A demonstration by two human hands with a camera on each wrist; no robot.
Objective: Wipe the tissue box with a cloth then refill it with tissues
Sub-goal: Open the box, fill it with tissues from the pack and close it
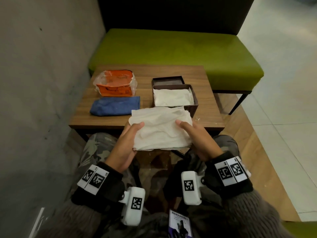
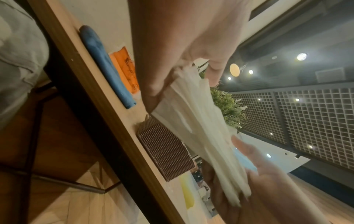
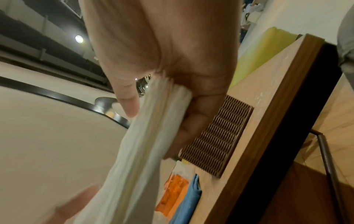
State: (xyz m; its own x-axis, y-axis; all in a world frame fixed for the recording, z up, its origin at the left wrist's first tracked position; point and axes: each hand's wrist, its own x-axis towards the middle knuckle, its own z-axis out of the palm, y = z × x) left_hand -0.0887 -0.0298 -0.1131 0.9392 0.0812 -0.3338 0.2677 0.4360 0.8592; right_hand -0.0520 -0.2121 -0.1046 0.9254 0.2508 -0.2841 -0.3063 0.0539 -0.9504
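Both grips clamp one stack of tissues (image 1: pixel 161 128): my left hand (image 1: pixel 127 143) pinches its left edge, my right hand (image 1: pixel 195 134) its right; I hold it above the surface (image 1: pixel 202 121) front edge, near the open tissue box (image 1: pixel 192 107); blue cloth (image 1: pixel 115 105) lies left.

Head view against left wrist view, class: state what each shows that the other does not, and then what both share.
Only the head view shows the open tissue box from above with white tissues inside, its lid behind it, and the green bench. Only the left wrist view shows the layered edge of the tissue stack, a leafy plant and ceiling lights behind. Both show the left hand and right hand each holding an end of the stack, the blue cloth, the orange tissue pack and the wooden table.
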